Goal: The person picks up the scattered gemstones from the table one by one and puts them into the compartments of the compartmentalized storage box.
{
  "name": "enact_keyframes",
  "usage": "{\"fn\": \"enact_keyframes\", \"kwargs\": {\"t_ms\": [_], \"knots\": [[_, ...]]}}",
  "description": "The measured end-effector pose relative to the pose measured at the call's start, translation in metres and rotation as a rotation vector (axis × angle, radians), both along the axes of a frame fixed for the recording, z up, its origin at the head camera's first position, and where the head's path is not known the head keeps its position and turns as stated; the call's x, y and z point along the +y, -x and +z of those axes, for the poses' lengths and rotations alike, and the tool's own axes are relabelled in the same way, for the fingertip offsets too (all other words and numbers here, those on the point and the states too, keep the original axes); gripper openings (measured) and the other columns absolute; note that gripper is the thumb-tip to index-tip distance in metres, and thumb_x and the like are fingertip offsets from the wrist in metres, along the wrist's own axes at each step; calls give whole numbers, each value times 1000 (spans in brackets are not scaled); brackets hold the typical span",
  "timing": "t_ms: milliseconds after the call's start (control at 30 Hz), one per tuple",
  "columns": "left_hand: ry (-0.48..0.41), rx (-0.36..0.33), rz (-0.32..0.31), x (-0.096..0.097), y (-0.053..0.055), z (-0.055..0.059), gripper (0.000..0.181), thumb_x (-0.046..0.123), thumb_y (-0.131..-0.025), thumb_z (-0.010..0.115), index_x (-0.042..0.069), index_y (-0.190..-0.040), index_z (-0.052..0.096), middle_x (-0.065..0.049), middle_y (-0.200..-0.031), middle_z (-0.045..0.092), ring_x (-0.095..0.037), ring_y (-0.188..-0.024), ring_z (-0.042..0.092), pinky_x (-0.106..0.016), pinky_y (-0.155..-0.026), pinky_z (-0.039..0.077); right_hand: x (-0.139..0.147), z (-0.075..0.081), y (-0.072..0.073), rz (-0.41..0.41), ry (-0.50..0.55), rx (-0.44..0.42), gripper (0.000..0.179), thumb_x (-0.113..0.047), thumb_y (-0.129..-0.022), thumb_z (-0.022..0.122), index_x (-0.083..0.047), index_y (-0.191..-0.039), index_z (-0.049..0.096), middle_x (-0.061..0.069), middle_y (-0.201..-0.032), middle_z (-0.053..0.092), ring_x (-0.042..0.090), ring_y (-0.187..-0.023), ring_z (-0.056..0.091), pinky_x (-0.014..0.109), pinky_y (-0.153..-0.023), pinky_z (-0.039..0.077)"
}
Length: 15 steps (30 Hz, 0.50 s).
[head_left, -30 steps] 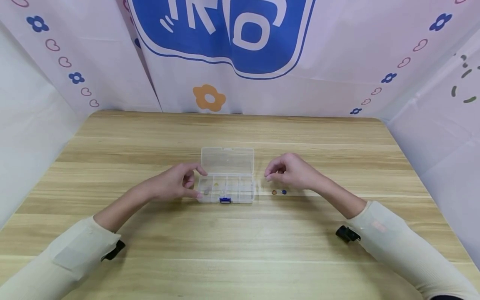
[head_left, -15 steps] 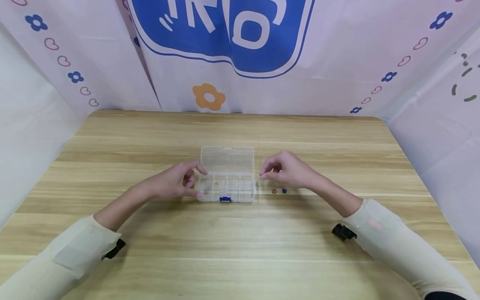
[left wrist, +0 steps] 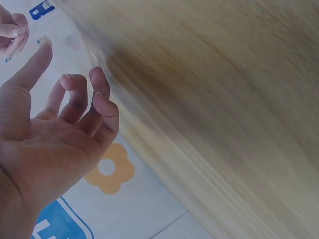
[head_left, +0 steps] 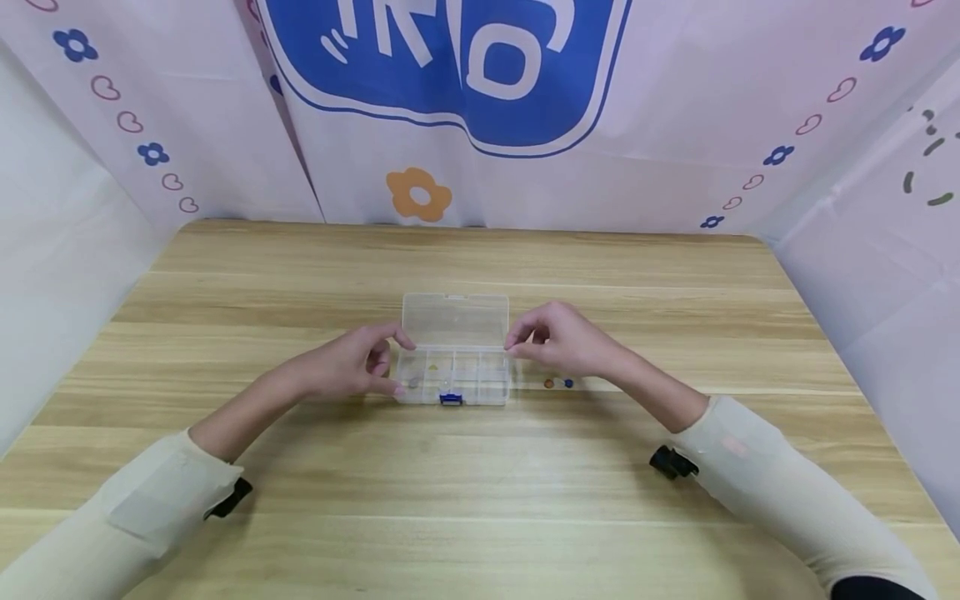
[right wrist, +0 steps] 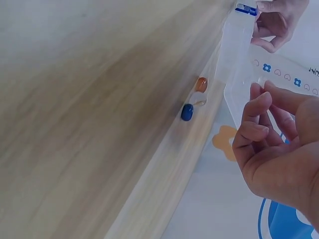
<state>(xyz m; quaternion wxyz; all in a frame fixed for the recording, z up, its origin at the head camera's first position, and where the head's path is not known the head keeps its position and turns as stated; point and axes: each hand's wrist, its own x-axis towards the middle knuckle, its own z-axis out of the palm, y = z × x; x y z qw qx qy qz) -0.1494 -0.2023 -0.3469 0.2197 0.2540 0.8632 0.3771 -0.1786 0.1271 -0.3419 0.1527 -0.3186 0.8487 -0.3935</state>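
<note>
Centrally, clear box (head_left: 491,390), left grip (head_left: 356,363) holding one end, right grip (head_left: 558,340) pinching tiny piece (right wrist: 261,81) by the other.

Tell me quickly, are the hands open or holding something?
Left hand: holding the clear box by its left end.
Right hand: closed, pinching something tiny, seemingly clear.
</note>
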Motion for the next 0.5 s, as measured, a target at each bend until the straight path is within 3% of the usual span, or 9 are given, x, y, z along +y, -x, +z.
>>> {"fn": "enact_keyframes", "kwargs": {"t_ms": [200, 500], "knots": [[1, 2, -5, 0, 0, 0, 52, 6, -86, 84, -7, -127, 54, 0, -68, 49, -12, -63, 44, -25, -61, 41, -8, -1, 1, 8, 3, 12, 5, -4, -96, 73, -1, -96, 77, 8, -87, 74, 13, -66, 50, 24, -62, 41], [4, 5, -14, 0, 1, 0, 52, 6, -87, 83, -7, -127, 53, 0, -69, 49, -12, -63, 45, -25, -60, 41, -21, -3, 3, 7, -15, 3, 4, -6, -96, 74, -3, -96, 77, 3, -89, 76, 14, -70, 59, 27, -66, 48]]}}
